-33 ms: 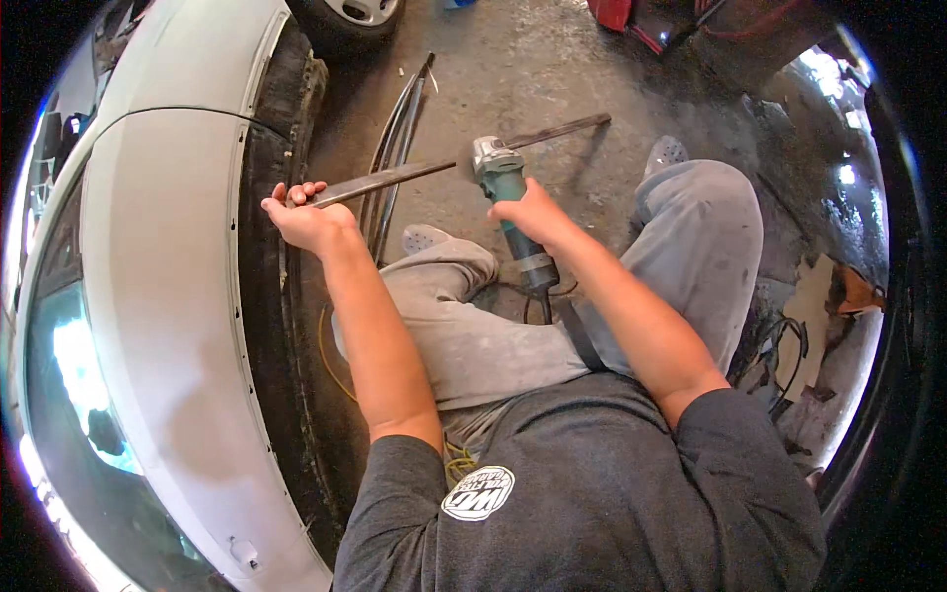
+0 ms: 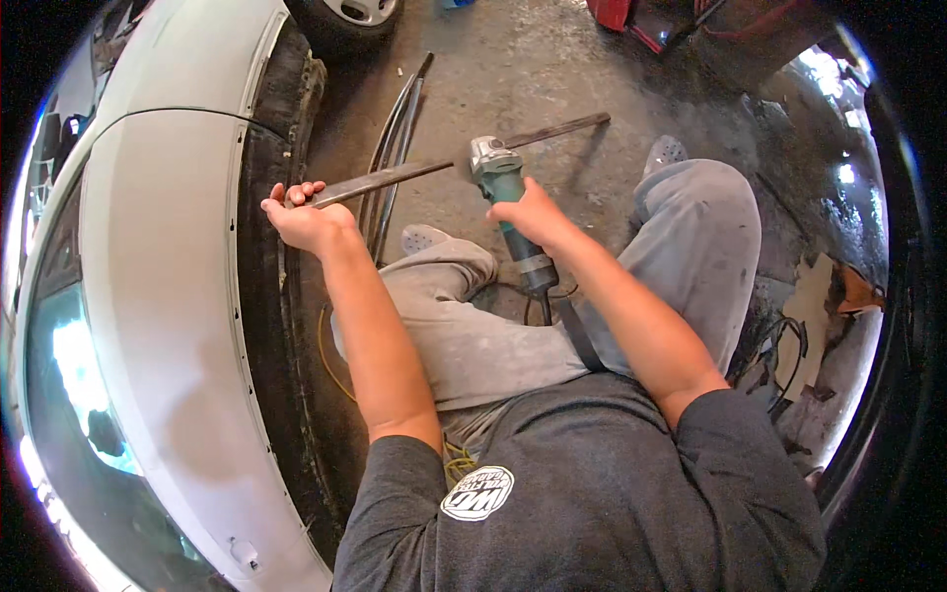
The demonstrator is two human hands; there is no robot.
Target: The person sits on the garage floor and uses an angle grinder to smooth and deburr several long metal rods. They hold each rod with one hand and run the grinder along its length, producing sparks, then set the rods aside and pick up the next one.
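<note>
My left hand (image 2: 303, 219) is closed round the near end of a long, narrow, dark metal strip (image 2: 390, 178), next to the car's sill. The strip slants up to the right and its far end stops close to the grinder head. My right hand (image 2: 528, 212) grips the body of a green angle grinder (image 2: 505, 185) with a silver head, its cord running down toward my lap. Right of that head, another length of dark bar (image 2: 560, 129) shows; whether it joins the strip behind the grinder I cannot tell. The grinder's disc is barely visible.
A white car (image 2: 168, 247) with a dark exposed sill (image 2: 271, 326) stands along my left, a wheel (image 2: 345, 25) ahead. Long dark trim strips (image 2: 400, 138) lie on the concrete floor. At right are torn cardboard (image 2: 809, 306) and a black cable (image 2: 789, 355). A yellow cord (image 2: 330, 360) runs beside my leg.
</note>
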